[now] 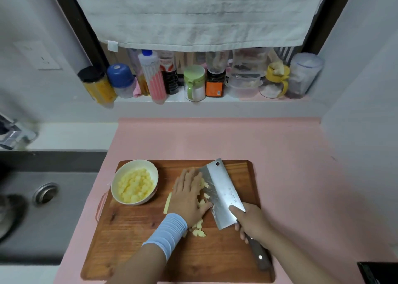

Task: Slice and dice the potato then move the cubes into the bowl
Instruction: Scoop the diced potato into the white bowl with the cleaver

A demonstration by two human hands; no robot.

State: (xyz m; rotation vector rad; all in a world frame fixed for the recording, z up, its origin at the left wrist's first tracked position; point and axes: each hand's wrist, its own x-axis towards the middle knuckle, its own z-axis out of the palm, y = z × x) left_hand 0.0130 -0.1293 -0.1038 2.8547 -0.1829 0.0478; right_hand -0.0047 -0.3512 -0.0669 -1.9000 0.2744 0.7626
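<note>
**Potato dicing: cubes partly in bowl, rest on board**

Potato state: pale yellow, peeled, cut into small rough cubes. One batch fills the white bowl [116, 179], which sits on the far-left corner of the wooden cutting board [133, 240]. A second batch, the loose cubes [202, 197], lies mid-board, squeezed between the left hand [186, 195] and the cleaver [224, 194]. A few more are scattered just beside the left wrist. One uncut potato strip [168, 203] lies left of that hand.

Left hand: palm down, fingers straight, pressing the cubes against the blade's flat; nothing grasped. A light blue wristband [167, 234] is on that wrist.

Right hand [254, 223]: clenched round the cleaver's dark handle, index finger laid along the blade.

Surroundings: the board rests on a pink counter [215, 137]. Steel sink [45, 193] to the left. A ledge behind carries a row of jars and bottles [193, 83], with a white towel [193, 14] hanging above.

Obstruction: the left hand hides part of the loose pile.

Writing: characters engraved on the blade, too small to read; jar labels illegible
</note>
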